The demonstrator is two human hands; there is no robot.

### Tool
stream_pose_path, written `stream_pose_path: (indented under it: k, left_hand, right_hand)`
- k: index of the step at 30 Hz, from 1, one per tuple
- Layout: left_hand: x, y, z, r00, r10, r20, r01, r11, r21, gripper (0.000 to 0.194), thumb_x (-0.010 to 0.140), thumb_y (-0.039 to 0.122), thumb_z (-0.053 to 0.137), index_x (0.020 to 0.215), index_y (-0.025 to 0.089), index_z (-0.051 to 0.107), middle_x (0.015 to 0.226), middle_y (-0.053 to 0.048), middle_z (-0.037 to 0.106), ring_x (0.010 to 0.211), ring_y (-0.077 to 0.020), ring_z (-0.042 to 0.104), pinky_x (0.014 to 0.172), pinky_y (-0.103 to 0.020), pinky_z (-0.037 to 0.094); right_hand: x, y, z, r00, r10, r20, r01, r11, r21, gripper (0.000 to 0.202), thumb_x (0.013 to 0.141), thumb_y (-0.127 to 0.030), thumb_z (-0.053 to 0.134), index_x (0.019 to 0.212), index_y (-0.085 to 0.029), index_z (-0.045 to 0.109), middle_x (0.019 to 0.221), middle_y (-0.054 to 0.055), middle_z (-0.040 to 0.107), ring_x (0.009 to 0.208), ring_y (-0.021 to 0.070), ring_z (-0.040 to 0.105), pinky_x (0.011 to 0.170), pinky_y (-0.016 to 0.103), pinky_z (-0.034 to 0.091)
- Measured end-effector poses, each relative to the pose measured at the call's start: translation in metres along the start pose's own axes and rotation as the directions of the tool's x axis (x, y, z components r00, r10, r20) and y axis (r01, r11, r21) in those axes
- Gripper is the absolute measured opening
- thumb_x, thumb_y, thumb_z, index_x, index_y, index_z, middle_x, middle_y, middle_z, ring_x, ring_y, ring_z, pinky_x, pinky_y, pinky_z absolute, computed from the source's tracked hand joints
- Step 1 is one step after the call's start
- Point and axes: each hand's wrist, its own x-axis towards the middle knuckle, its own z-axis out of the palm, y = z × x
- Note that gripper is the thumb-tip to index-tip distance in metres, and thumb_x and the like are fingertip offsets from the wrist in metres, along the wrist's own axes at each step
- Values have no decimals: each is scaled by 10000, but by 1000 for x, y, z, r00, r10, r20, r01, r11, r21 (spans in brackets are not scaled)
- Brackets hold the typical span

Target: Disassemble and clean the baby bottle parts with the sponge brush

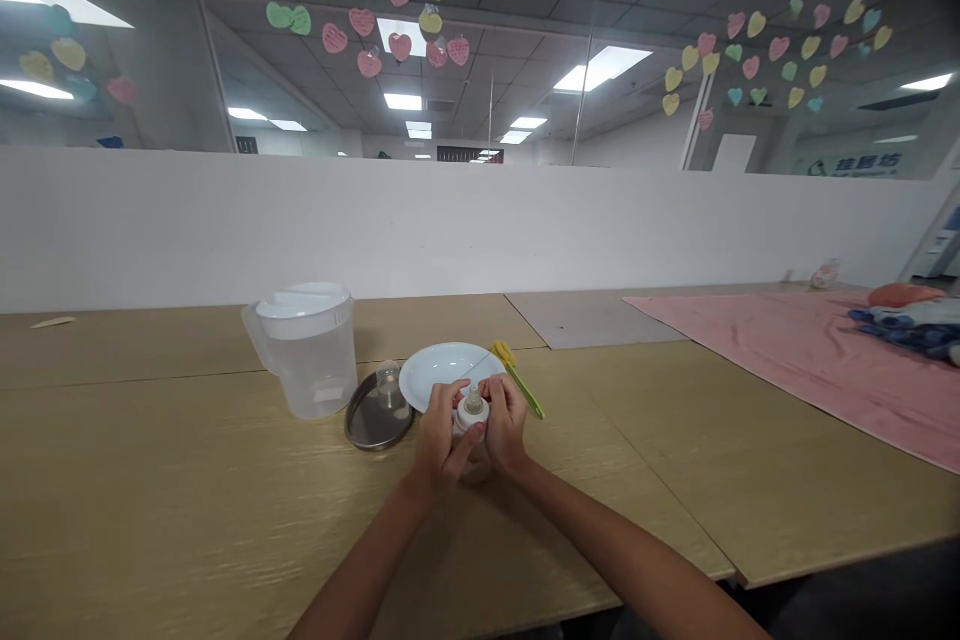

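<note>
On the near side of the white plate (421,372), the left hand (436,435) and right hand (508,427) clasp an upright bottle (473,411) between them; its top seems being adjusted, and any turn calls for steadying the body.

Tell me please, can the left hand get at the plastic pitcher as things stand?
Probably yes: mainly the low tray and its clear cap lie between the left hand and the pitcher, though that hand holds the bottle.
</note>
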Motion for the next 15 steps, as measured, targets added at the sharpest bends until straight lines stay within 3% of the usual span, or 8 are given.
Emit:
stream_pose_path:
  k: [7,15]
  left_hand:
    - [0,2,-1,1000,-3,19,3,1000,-5,440,879,362,430,1279,187,383,1057,-91,473,927,-199,493,779,-327,427]
    - [1,-3,-3,1000,-19,17,19,1000,-14,467,849,371,467,1261,171,381,1020,-86,520,881,-189,517,697,-290,439]
  right_hand:
    - [0,2,-1,1000,-11,6,11,998,54,302,834,-381,458,598,-195,426,578,-41,409,557,104,396,543,241,354]
    - [-1,0,-2,1000,-31,1,31,999,-9,310,837,-400,442,604,-197,436,562,-43,406,557,109,393,543,242,344]
